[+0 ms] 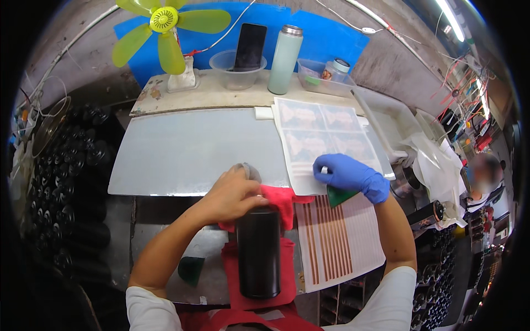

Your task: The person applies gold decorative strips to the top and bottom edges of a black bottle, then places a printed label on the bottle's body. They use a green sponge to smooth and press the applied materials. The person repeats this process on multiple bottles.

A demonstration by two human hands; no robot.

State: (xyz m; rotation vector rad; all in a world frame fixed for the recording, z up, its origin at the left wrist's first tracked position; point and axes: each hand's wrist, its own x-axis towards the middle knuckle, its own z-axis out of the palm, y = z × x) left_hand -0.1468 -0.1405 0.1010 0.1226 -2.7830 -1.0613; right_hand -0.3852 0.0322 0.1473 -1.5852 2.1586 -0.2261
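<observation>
A black cylindrical bottle lies lengthwise on a red cloth in front of me. My left hand is bare and rests over the bottle's far end, gripping it together with the cloth. My right hand wears a blue glove. It presses on the near edge of a white sheet of printed decals and holds a green scraper under the palm. A second sheet with orange-brown stripes lies just below that hand.
A pale grey work board spreads ahead. At the back stand a yellow-green fan, a clear tub holding a phone, a pale green flask and a plastic box. Black bottles are stacked left. Another green scraper lies near my left elbow.
</observation>
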